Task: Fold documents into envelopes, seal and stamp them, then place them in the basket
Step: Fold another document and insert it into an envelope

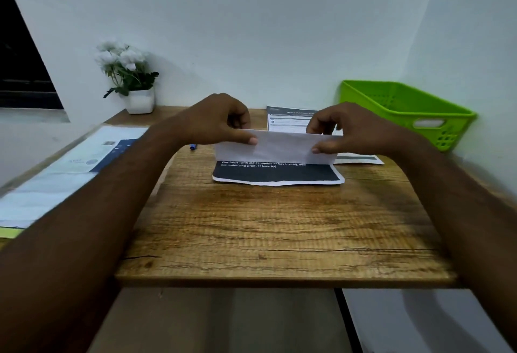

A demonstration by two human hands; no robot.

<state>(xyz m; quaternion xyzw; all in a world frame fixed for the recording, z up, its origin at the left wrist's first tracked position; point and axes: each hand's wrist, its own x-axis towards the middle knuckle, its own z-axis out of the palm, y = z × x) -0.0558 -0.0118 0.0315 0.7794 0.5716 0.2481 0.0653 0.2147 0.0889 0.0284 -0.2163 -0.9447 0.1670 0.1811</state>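
Near the worktop's far edge, left hand and right hand pinch the half-folded document; enveloping, sealing, stamping and the green basket seemingly remain.

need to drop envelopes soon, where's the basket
In the head view the basket sits at the far right corner of the table, beyond the right hand.

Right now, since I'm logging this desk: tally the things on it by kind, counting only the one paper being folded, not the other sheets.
Green basket: 1
Potted plant: 1
Blue pen: 1
Document being folded: 1
Total: 4
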